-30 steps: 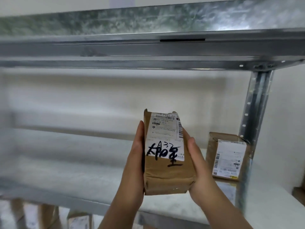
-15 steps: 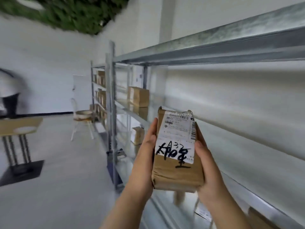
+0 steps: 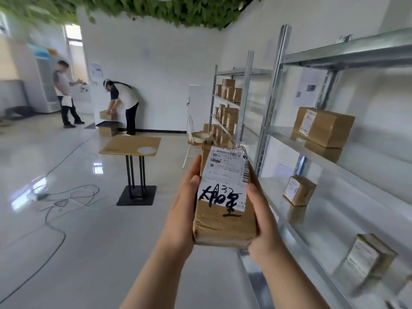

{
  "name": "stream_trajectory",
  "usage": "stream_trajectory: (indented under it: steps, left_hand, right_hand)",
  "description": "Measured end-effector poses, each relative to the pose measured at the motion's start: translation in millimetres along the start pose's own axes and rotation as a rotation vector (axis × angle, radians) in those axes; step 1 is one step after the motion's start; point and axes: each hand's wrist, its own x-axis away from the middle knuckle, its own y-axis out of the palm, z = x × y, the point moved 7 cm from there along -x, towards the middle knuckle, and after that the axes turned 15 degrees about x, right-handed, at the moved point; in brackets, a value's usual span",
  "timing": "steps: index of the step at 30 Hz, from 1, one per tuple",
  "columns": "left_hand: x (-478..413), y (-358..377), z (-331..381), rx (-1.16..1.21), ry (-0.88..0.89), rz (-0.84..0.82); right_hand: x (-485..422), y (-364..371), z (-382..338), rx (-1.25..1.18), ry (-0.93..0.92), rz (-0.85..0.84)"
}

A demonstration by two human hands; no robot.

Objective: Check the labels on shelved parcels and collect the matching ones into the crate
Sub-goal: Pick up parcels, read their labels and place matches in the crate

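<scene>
Centrally, close to the viewer, two bare hands hold a brown paper-wrapped parcel (image 3: 223, 228) upright. The left hand (image 3: 184, 210) clasps its left edge and the right hand (image 3: 265, 221) its right edge, with a thumb resting at each front edge; the fingers behind are hidden. Both hands are clamped on the parcel, which leaves its white label (image 3: 224, 175) uncovered and turned toward the viewer, presumably so it can be read. The label carries printed text, barcodes and bold black handwriting that includes "A32".

To the right, metal shelving (image 3: 347, 54) runs from near to far. It holds a large box (image 3: 327, 128) on a higher level, a small box (image 3: 299, 190) lower down, and a blurred box (image 3: 367, 259) nearest the viewer. Each has its label facing the aisle, likely for quick checking. Farther off, a second rack (image 3: 245, 90) is crowded with boxes.

To the left is open floor with a small wooden table (image 3: 131, 144) and loose cables (image 3: 66, 197). Two people work by the far wall.

No crate is in view, so the parcel seems to be off the shelf and not yet deposited.
</scene>
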Motion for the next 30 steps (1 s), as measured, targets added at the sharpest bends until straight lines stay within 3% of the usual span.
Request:
stream_trajectory:
  steps: [11,23,30]
  left_hand:
    - [-152,-77,-55,-0.092,0.009,-0.036]
    - [-426,-100,-172,-0.06,-0.079,-0.093]
    - [-557,-144,-242,-0.039,-0.072,-0.008]
  right_hand:
    - [-154,5,94,-0.019,0.05,-0.006]
    - [-416,-88,199,0.012,0.0,0.101]
    - [-540,-126,273,0.055,0.041,0.16]
